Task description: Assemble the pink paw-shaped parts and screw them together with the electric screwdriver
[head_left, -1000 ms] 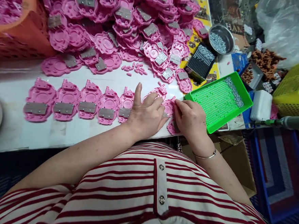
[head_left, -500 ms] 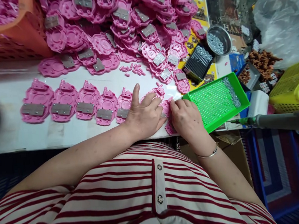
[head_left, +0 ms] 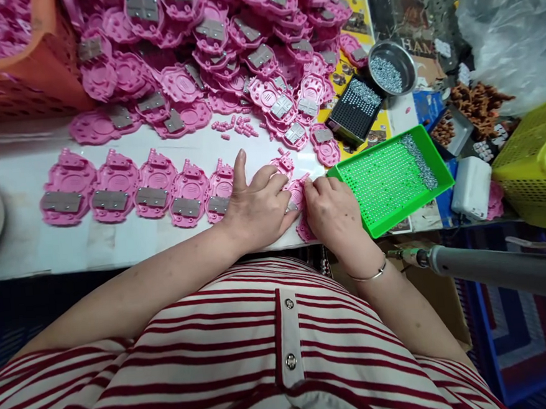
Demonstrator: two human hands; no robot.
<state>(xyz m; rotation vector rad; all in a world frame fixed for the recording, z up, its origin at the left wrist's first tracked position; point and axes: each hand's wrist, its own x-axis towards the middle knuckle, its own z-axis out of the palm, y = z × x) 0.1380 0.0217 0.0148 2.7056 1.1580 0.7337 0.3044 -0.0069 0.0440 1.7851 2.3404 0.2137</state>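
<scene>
Several pink plastic casings with grey metal plates stand in a row on the white table, among them one at the far left (head_left: 68, 187). My left hand (head_left: 259, 208) lies over casings near the right end of the row, its fingers spread and its thumb raised. My right hand (head_left: 332, 210) is beside it with bent fingers pressed together at the rightmost pink casing (head_left: 305, 227). Whatever its fingertips hold, if anything, is hidden. A green perforated tray (head_left: 384, 184) with small screws along its right side lies just right of my right hand.
Behind the row is a large heap of pink casings (head_left: 262, 55) and small pink pieces (head_left: 237, 126). An orange basket (head_left: 53, 70) stands back left, a black screw tray (head_left: 354, 114) and metal bowl (head_left: 392, 68) back right. A grey tool (head_left: 492, 270) hangs at the right.
The grey tool at the right has swung lower and nearer, off the green tray's corner. Both hands stay at the same casings; the whole view has shifted slightly.
</scene>
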